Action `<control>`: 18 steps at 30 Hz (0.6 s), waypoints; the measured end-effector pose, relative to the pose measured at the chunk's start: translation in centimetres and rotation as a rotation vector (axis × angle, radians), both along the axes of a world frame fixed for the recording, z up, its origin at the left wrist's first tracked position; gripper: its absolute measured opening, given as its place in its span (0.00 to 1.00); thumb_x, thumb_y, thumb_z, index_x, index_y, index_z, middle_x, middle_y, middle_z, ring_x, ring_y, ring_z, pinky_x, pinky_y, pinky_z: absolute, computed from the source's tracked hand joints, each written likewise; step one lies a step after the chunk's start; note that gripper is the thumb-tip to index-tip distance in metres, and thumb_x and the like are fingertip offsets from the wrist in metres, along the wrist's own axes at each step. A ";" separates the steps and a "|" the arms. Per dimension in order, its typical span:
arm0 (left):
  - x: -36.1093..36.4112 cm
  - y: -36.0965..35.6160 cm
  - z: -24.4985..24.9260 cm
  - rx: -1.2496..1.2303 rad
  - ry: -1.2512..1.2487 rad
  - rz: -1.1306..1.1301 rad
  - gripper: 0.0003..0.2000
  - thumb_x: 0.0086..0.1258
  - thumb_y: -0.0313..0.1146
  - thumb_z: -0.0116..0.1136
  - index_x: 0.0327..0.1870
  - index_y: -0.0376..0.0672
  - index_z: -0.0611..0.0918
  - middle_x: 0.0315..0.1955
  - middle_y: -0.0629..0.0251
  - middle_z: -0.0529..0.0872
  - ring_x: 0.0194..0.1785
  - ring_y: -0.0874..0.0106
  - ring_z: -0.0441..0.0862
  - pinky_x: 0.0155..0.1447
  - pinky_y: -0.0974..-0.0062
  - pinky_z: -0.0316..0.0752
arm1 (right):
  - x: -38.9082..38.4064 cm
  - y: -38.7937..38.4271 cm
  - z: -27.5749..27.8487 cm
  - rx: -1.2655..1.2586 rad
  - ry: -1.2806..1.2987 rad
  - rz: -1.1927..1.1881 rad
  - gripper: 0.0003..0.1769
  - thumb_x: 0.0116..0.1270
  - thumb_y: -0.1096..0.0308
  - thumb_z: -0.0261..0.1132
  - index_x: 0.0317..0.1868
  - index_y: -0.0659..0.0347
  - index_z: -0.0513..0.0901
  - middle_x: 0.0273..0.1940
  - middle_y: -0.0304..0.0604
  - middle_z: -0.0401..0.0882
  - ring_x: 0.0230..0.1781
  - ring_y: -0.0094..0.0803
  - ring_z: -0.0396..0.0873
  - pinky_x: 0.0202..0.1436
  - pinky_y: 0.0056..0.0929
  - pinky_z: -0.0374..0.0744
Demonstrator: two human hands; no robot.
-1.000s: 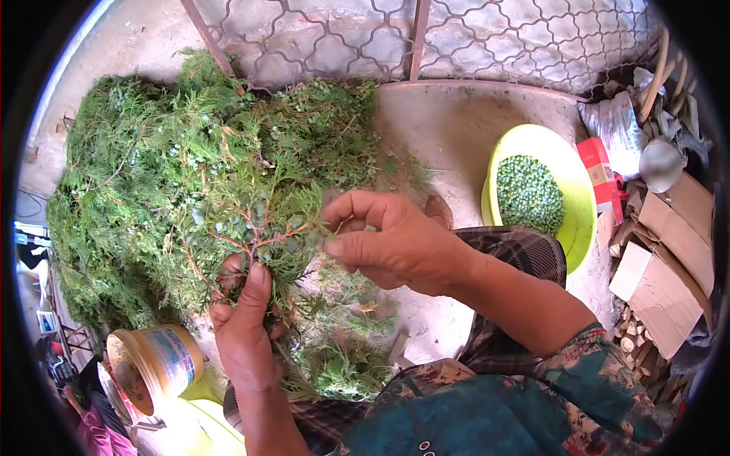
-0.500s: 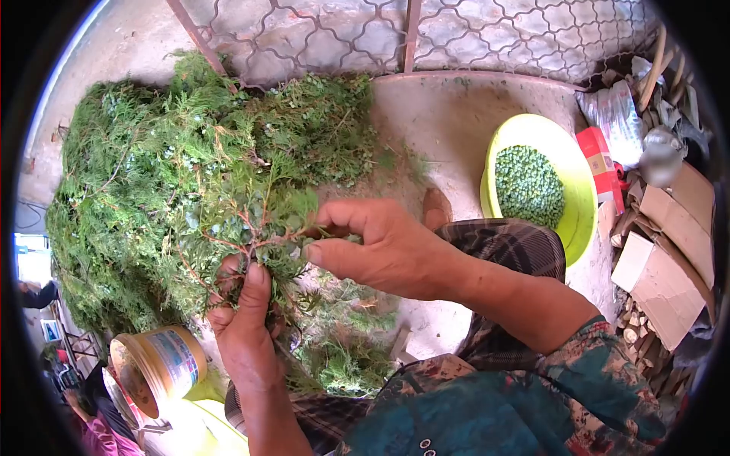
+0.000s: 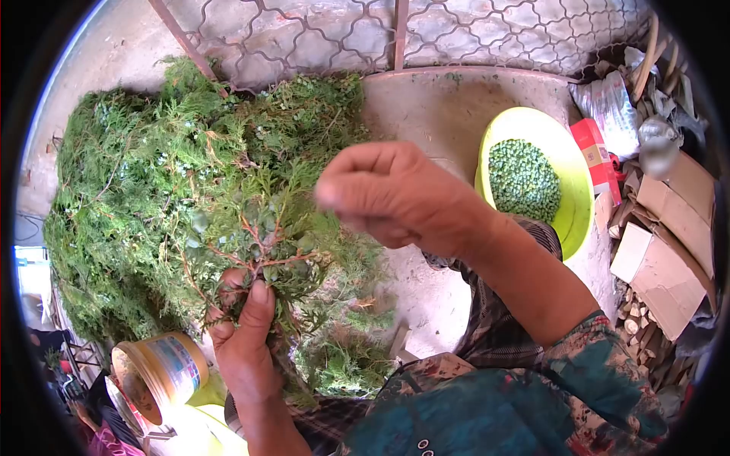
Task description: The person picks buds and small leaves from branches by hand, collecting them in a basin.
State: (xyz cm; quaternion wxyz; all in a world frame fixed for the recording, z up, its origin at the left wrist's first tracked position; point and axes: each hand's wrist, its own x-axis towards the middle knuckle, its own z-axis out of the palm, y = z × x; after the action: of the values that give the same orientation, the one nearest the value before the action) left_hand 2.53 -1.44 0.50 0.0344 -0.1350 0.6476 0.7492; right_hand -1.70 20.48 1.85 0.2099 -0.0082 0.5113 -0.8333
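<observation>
My left hand (image 3: 247,334) is closed round the stem of a green branch (image 3: 262,247) with reddish twigs and small pale green cones. Above and right of that branch, my right hand (image 3: 403,190) is raised with its fingers curled together, slightly blurred; whatever they may hold is hidden. Behind the branch lies a large heap of leafy green cuttings (image 3: 129,205). To the right stands a yellow-green basin (image 3: 579,205) partly filled with small green cones (image 3: 523,181).
A metal lattice (image 3: 487,34) runs along the back. Cardboard (image 3: 669,281), a red box (image 3: 593,156) and wood pieces are at the right. A yellow bucket (image 3: 176,368) lies tipped at lower left, near another person (image 3: 114,441).
My right hand has come off the branch and moved up and to the right, its fingers now curled. My left hand keeps hold of the branch. The view has shifted slightly.
</observation>
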 end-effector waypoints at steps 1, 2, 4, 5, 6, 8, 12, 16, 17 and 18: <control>0.0 0.2 0.1 0.000 -0.001 -0.001 0.12 0.66 0.30 0.56 0.49 0.39 0.75 0.36 0.62 0.82 0.32 0.75 0.81 0.31 0.80 0.77 | 0.1 -0.4 0.2 0.134 0.049 0.029 0.13 0.63 0.59 0.63 0.33 0.61 0.79 0.20 0.31 0.72 0.16 0.12 0.64 0.15 0.13 0.61; 0.0 0.5 0.4 -0.003 -0.002 0.025 0.12 0.66 0.30 0.56 0.49 0.38 0.75 0.37 0.62 0.82 0.33 0.75 0.81 0.32 0.81 0.78 | 0.3 -0.8 0.3 0.176 0.089 0.011 0.13 0.63 0.60 0.64 0.37 0.64 0.81 0.22 0.31 0.73 0.20 0.13 0.67 0.21 0.14 0.65; 0.0 0.8 0.6 -0.009 -0.004 0.053 0.12 0.66 0.30 0.56 0.49 0.38 0.75 0.37 0.62 0.82 0.34 0.75 0.81 0.33 0.81 0.78 | 0.1 -0.9 -0.2 0.211 0.114 0.043 0.13 0.62 0.61 0.63 0.38 0.64 0.81 0.23 0.32 0.74 0.22 0.15 0.69 0.24 0.16 0.68; 0.0 0.8 0.6 -0.019 0.007 0.042 0.12 0.66 0.30 0.56 0.49 0.38 0.75 0.37 0.62 0.82 0.34 0.76 0.81 0.34 0.81 0.77 | 0.1 -1.0 -0.6 0.248 0.141 0.073 0.13 0.62 0.62 0.63 0.38 0.65 0.81 0.24 0.34 0.75 0.24 0.17 0.70 0.28 0.18 0.70; 0.0 0.8 0.6 -0.026 0.018 0.032 0.13 0.66 0.30 0.57 0.49 0.38 0.75 0.38 0.62 0.82 0.35 0.76 0.80 0.35 0.81 0.77 | 0.0 -1.1 -1.2 0.246 0.139 0.073 0.13 0.62 0.62 0.63 0.38 0.65 0.81 0.24 0.34 0.75 0.24 0.17 0.70 0.28 0.18 0.70; 0.0 0.8 0.7 -0.006 -0.007 0.022 0.13 0.66 0.30 0.56 0.50 0.38 0.75 0.38 0.62 0.82 0.35 0.76 0.80 0.35 0.81 0.77 | 0.0 -1.3 -2.1 0.395 0.479 -0.011 0.13 0.62 0.64 0.62 0.41 0.66 0.80 0.25 0.38 0.76 0.28 0.21 0.72 0.33 0.23 0.73; -0.2 1.4 0.6 -0.014 -0.010 0.062 0.12 0.67 0.31 0.55 0.50 0.39 0.75 0.35 0.65 0.82 0.30 0.79 0.78 0.28 0.84 0.73 | 0.2 -1.1 -1.7 0.488 0.552 0.015 0.12 0.64 0.67 0.63 0.45 0.65 0.79 0.40 0.38 0.81 0.40 0.25 0.77 0.44 0.25 0.75; -0.2 0.9 0.5 -0.053 -0.036 0.009 0.12 0.67 0.31 0.55 0.50 0.40 0.76 0.34 0.66 0.82 0.27 0.82 0.76 0.23 0.88 0.69 | 0.5 -1.3 -1.6 0.685 0.727 0.043 0.13 0.62 0.67 0.63 0.46 0.65 0.78 0.41 0.47 0.81 0.41 0.39 0.80 0.44 0.30 0.76; -0.3 1.2 0.6 -0.054 -0.046 0.040 0.12 0.67 0.31 0.55 0.50 0.40 0.76 0.34 0.66 0.82 0.26 0.83 0.76 0.22 0.89 0.68 | 0.6 -1.4 -1.5 0.760 0.768 0.063 0.14 0.62 0.67 0.63 0.46 0.65 0.78 0.41 0.49 0.81 0.41 0.43 0.80 0.43 0.32 0.77; -0.3 1.3 0.7 -0.057 -0.058 0.070 0.12 0.67 0.32 0.56 0.50 0.40 0.76 0.33 0.67 0.82 0.25 0.84 0.75 0.21 0.90 0.66 | 0.6 -1.5 -1.6 0.758 0.765 0.063 0.14 0.62 0.67 0.63 0.46 0.65 0.78 0.41 0.49 0.81 0.41 0.43 0.80 0.43 0.32 0.77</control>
State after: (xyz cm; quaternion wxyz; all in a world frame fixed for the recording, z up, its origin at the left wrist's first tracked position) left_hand 2.26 -0.13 1.17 0.0229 -0.1802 0.6623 0.7269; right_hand -1.12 19.01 0.26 0.0218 -0.2502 0.8157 -0.5212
